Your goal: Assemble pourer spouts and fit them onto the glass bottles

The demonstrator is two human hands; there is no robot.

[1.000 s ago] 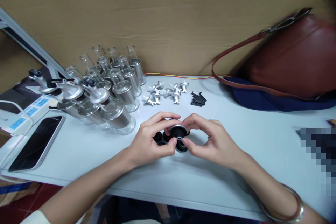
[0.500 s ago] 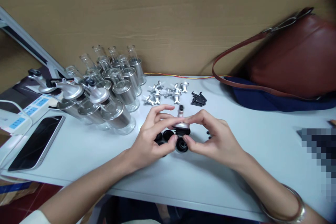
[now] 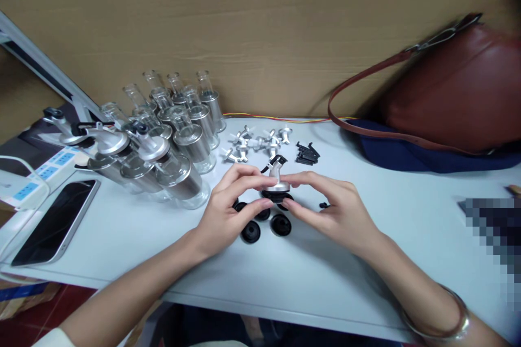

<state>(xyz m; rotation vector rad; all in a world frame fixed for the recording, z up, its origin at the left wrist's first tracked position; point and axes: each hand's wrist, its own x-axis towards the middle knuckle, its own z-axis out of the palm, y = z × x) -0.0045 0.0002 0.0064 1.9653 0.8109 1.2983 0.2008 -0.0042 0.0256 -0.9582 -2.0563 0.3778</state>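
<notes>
My left hand and my right hand both pinch a small silver spout cap with a black base, held upright just above the white table. Thumbs and fingertips press its rim from both sides. Below it lie black round rubber stoppers, one more stopper beside them. Silver spout parts and a pile of black clips lie farther back.
Several glass and steel bottles crowd the left rear, some lying down with spouts fitted. A phone and a power strip sit at the left edge. A brown bag rests on dark blue cloth at right. Cardboard wall behind.
The cap was turned over from black side facing me to spout pointing up, and both hands lifted it slightly away from the stoppers, which now show on the table.
</notes>
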